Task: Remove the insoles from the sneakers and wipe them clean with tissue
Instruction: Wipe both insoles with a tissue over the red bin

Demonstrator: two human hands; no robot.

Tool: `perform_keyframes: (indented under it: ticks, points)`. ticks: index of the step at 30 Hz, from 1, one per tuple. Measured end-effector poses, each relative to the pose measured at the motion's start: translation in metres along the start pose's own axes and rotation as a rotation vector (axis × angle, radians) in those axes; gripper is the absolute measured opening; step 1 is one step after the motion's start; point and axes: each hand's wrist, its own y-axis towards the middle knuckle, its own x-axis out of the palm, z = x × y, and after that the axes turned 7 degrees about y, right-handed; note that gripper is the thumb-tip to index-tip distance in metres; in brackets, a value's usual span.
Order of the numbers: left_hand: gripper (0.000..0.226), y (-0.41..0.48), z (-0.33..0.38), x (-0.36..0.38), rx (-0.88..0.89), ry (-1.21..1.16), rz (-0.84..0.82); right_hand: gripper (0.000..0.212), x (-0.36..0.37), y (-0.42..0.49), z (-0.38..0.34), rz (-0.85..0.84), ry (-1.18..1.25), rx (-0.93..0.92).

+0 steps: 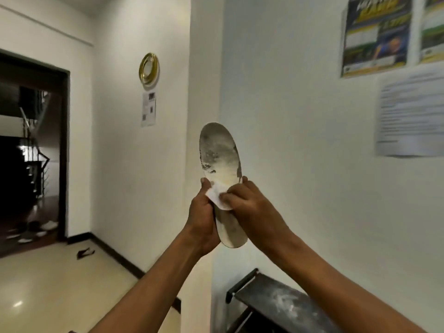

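A worn, stained insole (219,155) is held upright in front of the white wall, toe end up. My left hand (201,219) grips its lower half from the left edge. My right hand (249,207) presses a small white tissue (216,195) against the middle of the insole. The heel end (231,236) shows below both hands. No sneakers are visible near my hands.
A dark, dusty shelf or rack (276,304) stands low at the right by the wall. Posters (377,34) and a paper notice (410,116) hang on the right wall. An open dark doorway (31,152) at left shows footwear (36,229) on the floor.
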Motion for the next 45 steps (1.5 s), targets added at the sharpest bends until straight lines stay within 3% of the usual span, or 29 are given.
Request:
perform_keyframes:
  ticks: [3, 6, 8, 11, 13, 16, 20, 24, 28, 33, 37, 41, 45]
  points:
    - [0.065, 0.005, 0.025, 0.046, 0.034, 0.034, -0.071, 0.018, -0.055, 0.022, 0.018, 0.150, -0.043, 0.122]
    - [0.070, 0.015, 0.039, 0.076, 0.037, 0.015, -0.110, 0.016, -0.082, 0.031, -0.001, 0.062, -0.126, -0.040]
    - [0.072, 0.015, 0.051, 0.095, 0.036, -0.012, -0.151, 0.022, -0.104, 0.027, 0.005, 0.089, -0.152, -0.063]
    - [0.065, 0.019, 0.061, 0.114, 0.051, 0.029, -0.206, 0.028, -0.135, 0.041, 0.030, 0.226, -0.245, 0.107]
    - [0.062, 0.023, 0.065, 0.125, 0.055, 0.018, -0.202, 0.017, -0.141, 0.050, 0.028, 0.157, -0.241, 0.061]
    - [0.061, 0.032, 0.071, 0.135, 0.057, -0.010, -0.208, 0.024, -0.147, 0.049, 0.029, 0.024, -0.172, -0.024]
    - [0.060, 0.036, 0.070, 0.150, 0.032, 0.028, -0.260, 0.023, -0.172, 0.063, 0.051, 0.281, -0.215, 0.145]
    - [0.054, 0.041, 0.067, 0.164, 0.045, -0.015, -0.287, 0.022, -0.168, 0.059, 0.046, 0.109, -0.232, -0.015]
    - [0.064, 0.043, 0.067, 0.166, -0.019, 0.022, -0.360, 0.029, -0.195, 0.080, 0.078, 0.358, -0.303, 0.133]
    - [0.056, 0.042, 0.065, 0.174, -0.002, -0.007, -0.386, 0.028, -0.186, 0.089, 0.065, 0.176, -0.361, -0.067]
    - [0.066, 0.043, 0.067, 0.169, -0.033, 0.081, -0.415, 0.030, -0.199, 0.105, 0.084, 0.406, -0.348, 0.087]
    - [0.065, 0.045, 0.066, 0.164, -0.035, 0.077, -0.435, 0.024, -0.187, 0.106, 0.073, 0.146, -0.410, -0.128]
    - [0.074, 0.047, 0.066, 0.155, -0.048, 0.153, -0.465, 0.031, -0.202, 0.123, 0.087, 0.384, -0.378, 0.036]
